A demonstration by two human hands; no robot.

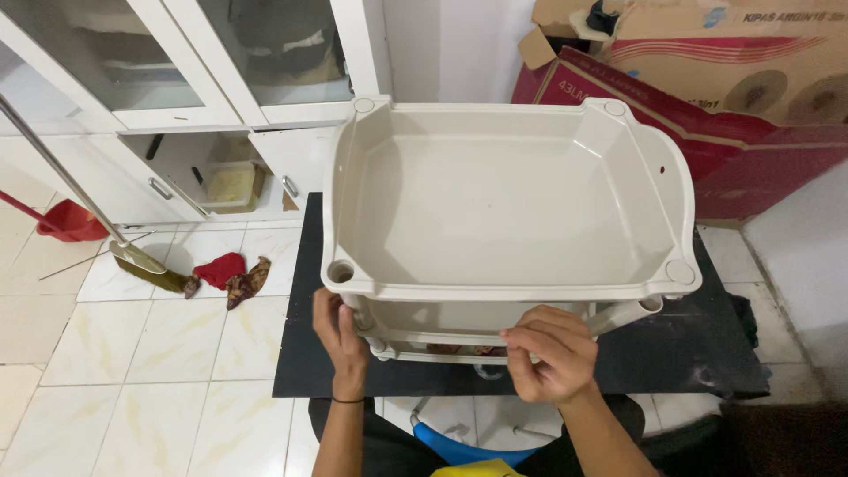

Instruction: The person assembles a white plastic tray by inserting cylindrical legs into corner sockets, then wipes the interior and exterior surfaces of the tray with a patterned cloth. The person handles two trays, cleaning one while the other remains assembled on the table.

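A beige plastic rack (pixel 508 199) fills the centre of the frame, seen from above; its top tray is a deep, bare basin with round sockets at its 4 corners. Below the near rim a lower tray (pixel 442 320) shows, and a pale tube leg (pixel 625 314) slants out at the lower right of the rack. The rack stands on a black mat (pixel 300 353) laid over cream floor tiles (pixel 132 371).

The left hand (pixel 340 334), low and left of centre, is wrapped around the near-left corner post just under the top tray's socket, fingers curled onto it (a dark band sits on that wrist). The right hand (pixel 548 352), low and right of centre, has its fingers bunched together, pinching at the front edge of the lower tray; whether anything small sits between the fingertips cannot be told.

At the left edge a broom (pixel 132 256) leans across the tiles, with a red dustpan (pixel 71 221) beyond it and red and patterned rags (pixel 231 274) near its head. White glass-door cabinets (pixel 177 71) take the upper left, 1 lower door standing open. Cardboard boxes (pixel 707 79), brown and dark red, are piled at the upper right.
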